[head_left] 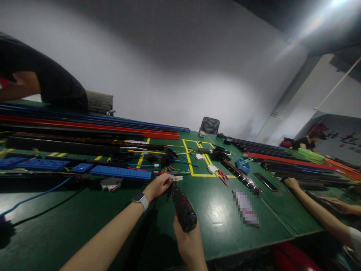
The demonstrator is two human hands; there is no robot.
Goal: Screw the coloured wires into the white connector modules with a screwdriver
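Note:
My right hand [188,239] is wrapped round the handle of a black power screwdriver [184,210], which points away from me. Its tip meets a small white part with an orange spot [176,178], perhaps a connector. My left hand [160,185], with a watch on its wrist, pinches that white part at its left end. Just left of the hand lies a blue socket strip [121,172] in a black rail. Loose blue, red and yellow wires [169,165] spread out behind the white part.
Yellow tape [192,160] marks the green table [217,203]. A blue basket [243,165], white connectors with red leads [213,169] and a dark rail [241,175] lie to the right. A co-worker's arms [316,205] reach in at right; another person [42,75] leans over at left.

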